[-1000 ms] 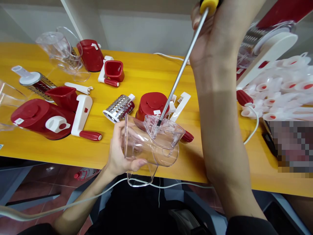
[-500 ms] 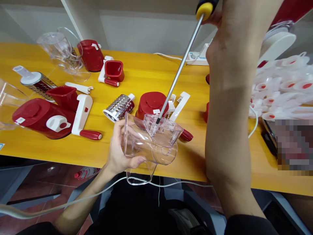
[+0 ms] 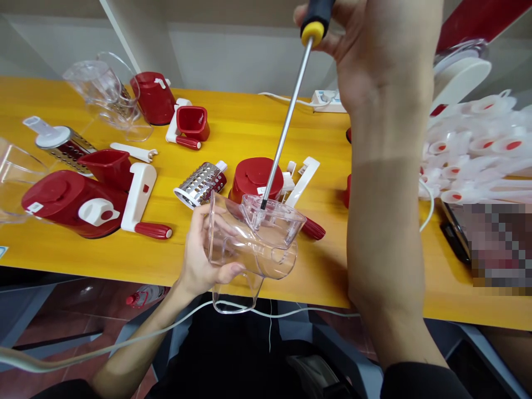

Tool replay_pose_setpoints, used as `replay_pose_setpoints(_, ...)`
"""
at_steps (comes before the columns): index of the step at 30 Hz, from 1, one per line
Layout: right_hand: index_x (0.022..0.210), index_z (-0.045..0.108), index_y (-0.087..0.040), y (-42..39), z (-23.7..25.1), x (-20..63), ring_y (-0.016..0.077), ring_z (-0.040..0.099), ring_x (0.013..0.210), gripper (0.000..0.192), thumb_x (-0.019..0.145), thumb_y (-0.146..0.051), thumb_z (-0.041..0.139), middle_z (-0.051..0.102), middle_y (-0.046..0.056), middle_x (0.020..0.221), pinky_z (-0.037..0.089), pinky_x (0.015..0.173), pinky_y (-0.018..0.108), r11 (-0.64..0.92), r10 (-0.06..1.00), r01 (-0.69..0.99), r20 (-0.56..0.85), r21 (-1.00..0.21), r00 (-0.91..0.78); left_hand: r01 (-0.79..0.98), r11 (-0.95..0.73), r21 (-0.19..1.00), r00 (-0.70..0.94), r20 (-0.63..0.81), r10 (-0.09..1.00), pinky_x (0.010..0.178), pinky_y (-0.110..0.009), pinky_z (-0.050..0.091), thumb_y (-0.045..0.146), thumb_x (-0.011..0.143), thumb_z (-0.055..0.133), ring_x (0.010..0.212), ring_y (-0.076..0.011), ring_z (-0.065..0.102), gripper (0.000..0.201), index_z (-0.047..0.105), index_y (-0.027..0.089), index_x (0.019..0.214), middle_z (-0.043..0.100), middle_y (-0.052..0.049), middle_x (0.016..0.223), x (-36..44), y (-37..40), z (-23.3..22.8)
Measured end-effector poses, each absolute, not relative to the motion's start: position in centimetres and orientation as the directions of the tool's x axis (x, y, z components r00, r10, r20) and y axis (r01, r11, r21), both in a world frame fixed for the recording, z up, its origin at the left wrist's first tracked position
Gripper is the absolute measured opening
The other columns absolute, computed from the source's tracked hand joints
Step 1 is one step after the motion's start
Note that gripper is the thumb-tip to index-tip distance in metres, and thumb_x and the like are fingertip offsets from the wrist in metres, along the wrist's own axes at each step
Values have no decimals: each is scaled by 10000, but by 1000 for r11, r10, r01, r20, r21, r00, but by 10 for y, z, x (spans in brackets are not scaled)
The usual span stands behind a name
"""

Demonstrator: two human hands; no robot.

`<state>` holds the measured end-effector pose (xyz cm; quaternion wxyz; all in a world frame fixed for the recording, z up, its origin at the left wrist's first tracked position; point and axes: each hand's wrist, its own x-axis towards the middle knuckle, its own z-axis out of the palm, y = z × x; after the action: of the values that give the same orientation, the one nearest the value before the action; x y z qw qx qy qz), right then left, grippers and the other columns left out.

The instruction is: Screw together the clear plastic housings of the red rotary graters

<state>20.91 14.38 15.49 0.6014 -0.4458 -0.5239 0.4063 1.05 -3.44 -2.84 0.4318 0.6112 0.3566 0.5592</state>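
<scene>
My left hand (image 3: 202, 252) grips a clear plastic grater housing (image 3: 245, 249) by its wide end, above the table's front edge. My right hand (image 3: 347, 39) is wrapped round the black and yellow handle of a long screwdriver (image 3: 293, 100), at the top of the view. The screwdriver slants down to the left, and its dark tip is inside the housing's feed opening. Whether the tip touches the bottom cannot be made out. Just behind the housing are a red grater base (image 3: 256, 176) and a drum grater (image 3: 200, 184) with a white rim.
To the left stand another red base (image 3: 70, 202), a white crank (image 3: 139, 194) with a red grip and a red pusher (image 3: 108, 165). Clear housings (image 3: 97, 83) lie farther back. White parts with red spots (image 3: 477, 144) are piled at right. A white cable (image 3: 307, 312) crosses in front.
The screwdriver's handle has moved left and slightly up with my right hand, so the shaft stands steeper. More of my right hand's fingers show. The housing has barely shifted.
</scene>
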Motion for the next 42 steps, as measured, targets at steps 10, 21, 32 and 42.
replay_pose_setpoints(10, 1069, 324, -178, 135, 157, 202, -9, 696, 1018, 220, 911, -314, 254, 499, -125, 759, 618, 840, 96, 294, 953, -61, 287, -954, 102, -73, -410, 909, 116, 416, 902, 502, -264, 602, 604, 653, 889, 660, -166, 689, 809, 464, 217, 1222, 647, 5, 845, 13, -33, -27)
replay_pose_setpoints(21, 1130, 363, -163, 124, 154, 197, 121, 695, 1090, 328, 969, -418, 233, 575, -108, 778, 650, 952, 377, 260, 964, -309, 262, -915, 37, -39, -436, 899, 115, 437, 892, 498, -257, 608, 634, 678, 862, 658, -160, 694, 802, 458, 215, 1229, 641, 12, 848, 13, -32, -26)
replay_pose_setpoints(32, 1140, 345, -171, 127, 155, 196, 160, 687, 1130, 364, 966, -439, 170, 577, -94, 775, 636, 749, 210, 245, 968, -353, 250, -903, 32, -42, -444, 895, 119, 446, 887, 505, -260, 615, 634, 691, 857, 668, -159, 692, 801, 453, 213, 1240, 643, 3, 865, 13, -32, -26)
replay_pose_setpoints(42, 1126, 356, -171, 134, 151, 195, 183, 668, 1182, 277, 933, -370, 367, 564, -105, 759, 647, 764, 226, 273, 962, -400, 254, -875, 100, -10, -438, 899, 123, 436, 891, 521, -281, 613, 672, 688, 838, 688, -172, 697, 818, 442, 216, 1240, 629, 8, 858, 12, -32, -26)
